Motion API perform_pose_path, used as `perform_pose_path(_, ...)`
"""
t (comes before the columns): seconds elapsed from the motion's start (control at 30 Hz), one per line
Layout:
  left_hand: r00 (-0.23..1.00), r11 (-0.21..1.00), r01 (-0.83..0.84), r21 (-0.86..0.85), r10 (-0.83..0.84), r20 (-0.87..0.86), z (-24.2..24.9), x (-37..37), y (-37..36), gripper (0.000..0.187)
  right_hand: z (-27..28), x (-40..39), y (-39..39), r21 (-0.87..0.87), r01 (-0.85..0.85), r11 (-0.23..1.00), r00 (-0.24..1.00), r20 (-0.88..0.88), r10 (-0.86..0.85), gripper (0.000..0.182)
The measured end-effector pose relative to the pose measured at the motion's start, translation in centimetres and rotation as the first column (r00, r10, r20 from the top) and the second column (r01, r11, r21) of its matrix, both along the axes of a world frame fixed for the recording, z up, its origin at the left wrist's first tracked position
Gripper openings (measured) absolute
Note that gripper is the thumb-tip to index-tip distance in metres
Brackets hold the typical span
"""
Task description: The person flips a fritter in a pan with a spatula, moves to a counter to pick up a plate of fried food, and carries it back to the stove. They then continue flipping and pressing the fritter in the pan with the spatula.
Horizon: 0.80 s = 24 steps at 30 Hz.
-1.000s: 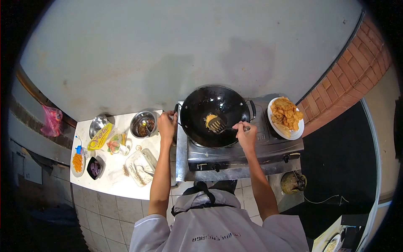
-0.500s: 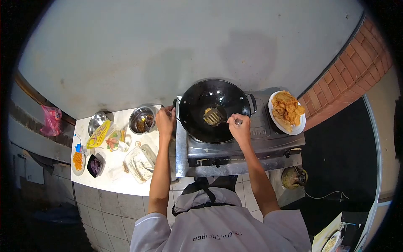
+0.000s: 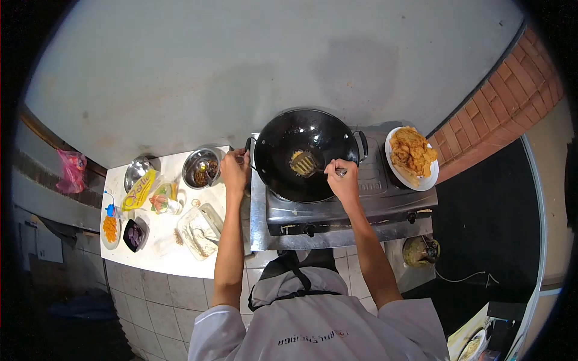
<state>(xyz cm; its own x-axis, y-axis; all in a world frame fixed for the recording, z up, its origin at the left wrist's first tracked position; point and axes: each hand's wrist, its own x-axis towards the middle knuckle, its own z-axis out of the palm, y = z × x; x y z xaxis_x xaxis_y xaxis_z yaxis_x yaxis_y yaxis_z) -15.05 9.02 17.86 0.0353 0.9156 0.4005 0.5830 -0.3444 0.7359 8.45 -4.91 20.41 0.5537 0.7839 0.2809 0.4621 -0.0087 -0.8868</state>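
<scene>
A slotted spatula [image 3: 305, 162] is gripped by its handle in my right hand [image 3: 342, 174], which is closed over the right front of the black wok [image 3: 307, 132]. Its slotted head lies at the wok's bottom, over a small patch of yellowish food [image 3: 297, 157] that it partly covers. At the wok's left side, my left hand [image 3: 233, 167] has its fingers bent closed at the loop handle [image 3: 249, 150]. The wok sits on the left burner of a metal gas stove [image 3: 355, 207].
On the stove's right stands a white plate [image 3: 425, 183] of golden fried food. The white table [image 3: 162, 246] to the left carries metal bowls [image 3: 194, 180], a yellow packet [image 3: 139, 191], a dark bowl [image 3: 136, 233], a plate of orange pieces [image 3: 110, 231] and a floury container [image 3: 200, 231].
The spatula and my right hand have shifted very slightly within the wok. My left hand stays at the handle. The whole view has tilted a little.
</scene>
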Motion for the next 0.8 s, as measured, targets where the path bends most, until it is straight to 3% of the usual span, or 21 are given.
perform_pose_path(0.3,1.000,1.000,-0.020,0.021,0.020,0.002,0.1,0.3,-0.4,0.021,-0.2,0.7,0.5,0.089,-0.089,0.992,0.996,0.027,0.087,0.027)
perform_pose_path(0.43,0.998,0.998,-0.056,-0.027,0.057,0.027,0.7,0.5,-0.9,0.019,1.4,1.7,0.7,-0.008,-0.057,0.998,0.998,-0.001,0.057,0.024)
perform_pose_path(0.53,0.997,0.996,-0.083,-0.040,0.083,-0.005,1.0,0.6,-1.0,0.019,2.9,2.9,0.9,0.021,-0.074,0.997,0.976,-0.205,0.077,0.021)
perform_pose_path(0.7,0.991,0.990,-0.133,-0.039,0.131,-0.036,1.5,1.1,-1.4,0.019,7.2,5.4,0.9,-0.056,-0.071,0.996,0.994,-0.086,0.066,0.021)
perform_pose_path(0.77,0.990,0.991,-0.132,-0.024,0.130,-0.056,1.4,1.2,-1.5,0.019,7.7,6.2,1.0,-0.102,-0.121,0.987,0.983,0.125,0.133,0.022)
perform_pose_path(0.8,0.990,0.992,-0.124,-0.004,0.124,-0.065,1.4,1.1,-1.7,0.019,7.2,6.5,1.3,-0.058,-0.161,0.985,0.974,0.149,0.168,0.022)
